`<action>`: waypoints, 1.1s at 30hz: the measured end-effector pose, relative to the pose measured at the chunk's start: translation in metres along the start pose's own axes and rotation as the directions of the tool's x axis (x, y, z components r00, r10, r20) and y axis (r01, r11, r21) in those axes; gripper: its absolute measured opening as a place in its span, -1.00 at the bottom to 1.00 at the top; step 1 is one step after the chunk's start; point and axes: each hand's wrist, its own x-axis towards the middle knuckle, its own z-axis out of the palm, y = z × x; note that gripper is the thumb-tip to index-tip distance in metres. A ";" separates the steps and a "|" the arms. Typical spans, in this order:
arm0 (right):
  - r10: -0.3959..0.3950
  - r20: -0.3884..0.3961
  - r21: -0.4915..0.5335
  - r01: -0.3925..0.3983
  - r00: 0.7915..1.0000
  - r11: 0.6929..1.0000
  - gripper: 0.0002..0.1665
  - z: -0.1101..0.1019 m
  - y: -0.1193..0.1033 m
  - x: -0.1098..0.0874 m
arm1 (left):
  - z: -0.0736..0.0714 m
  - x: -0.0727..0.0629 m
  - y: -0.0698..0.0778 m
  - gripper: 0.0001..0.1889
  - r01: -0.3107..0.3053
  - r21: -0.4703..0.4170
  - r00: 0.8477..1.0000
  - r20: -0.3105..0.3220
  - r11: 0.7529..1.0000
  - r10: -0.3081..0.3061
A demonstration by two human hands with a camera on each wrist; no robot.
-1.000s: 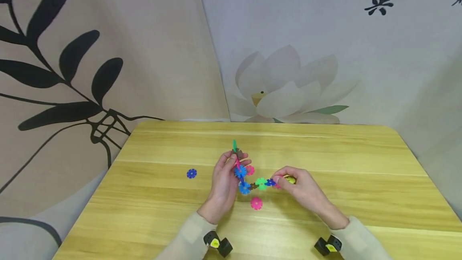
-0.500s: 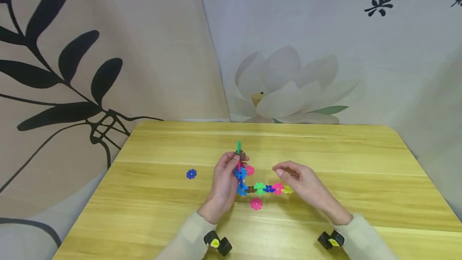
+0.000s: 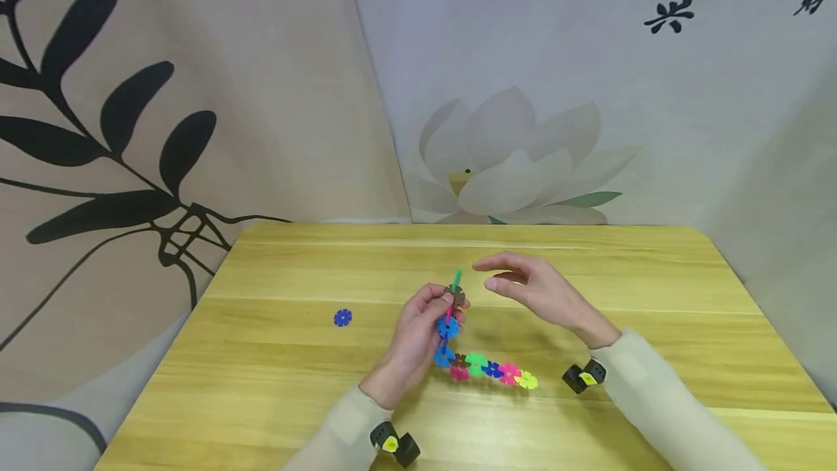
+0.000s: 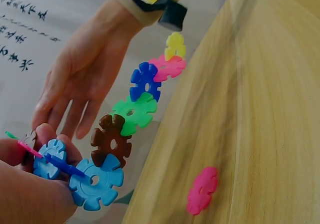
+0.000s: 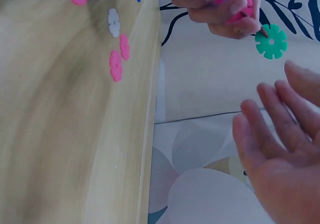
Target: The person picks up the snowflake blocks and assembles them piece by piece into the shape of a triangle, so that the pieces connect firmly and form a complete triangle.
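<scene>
My left hand point(image 3: 415, 336) pinches a chain of interlocking snowflake discs point(image 3: 447, 327) near its upper end, thumb by a brown disc point(image 3: 455, 297). A green disc point(image 5: 271, 41) tops the chain edge-on in the head view. From a light blue disc point(image 4: 96, 182) at the lower bend, the chain runs right through brown, green, dark blue and pink to a yellow disc point(image 3: 527, 380). In the left wrist view this row hangs above the table. My right hand point(image 3: 546, 291) hovers to the right of the green disc, fingers relaxed and holding nothing.
A loose dark blue disc point(image 3: 343, 317) lies left of my left hand on the wooden table point(image 3: 261, 398). A pink disc point(image 4: 202, 190) lies under the chain. Further pink discs point(image 5: 116, 66) and a pale grey one point(image 5: 114, 23) show in the right wrist view.
My right hand has let go of the chain's yellow end and moved up and away, towards the green end. My left hand has shifted slightly right; the row's free end now slopes downward.
</scene>
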 end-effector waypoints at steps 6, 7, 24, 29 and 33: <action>-0.047 0.099 0.032 0.044 0.994 0.999 -0.59 0.006 -0.001 0.020 | -0.002 -0.001 -0.003 -0.87 0.028 -0.007 0.999 0.036 1.000 -0.028; -0.055 0.112 0.044 0.050 0.992 0.998 -0.61 0.008 0.000 0.022 | -0.002 -0.001 -0.004 -0.87 0.030 -0.008 0.999 0.040 1.000 -0.030; -0.119 0.113 0.218 0.093 0.986 0.972 -0.84 0.019 0.013 0.039 | -0.001 -0.004 0.003 -0.87 0.034 0.008 0.998 0.051 0.999 -0.034; -0.104 0.103 0.227 0.078 0.989 0.971 -0.83 0.021 0.014 0.040 | -0.001 -0.003 0.008 -0.87 0.043 0.013 0.998 0.052 0.999 -0.044; -0.105 0.096 0.231 0.080 0.990 0.970 -0.84 0.020 0.013 0.042 | 0.000 -0.002 0.012 -0.88 0.049 0.016 0.997 0.066 0.999 -0.050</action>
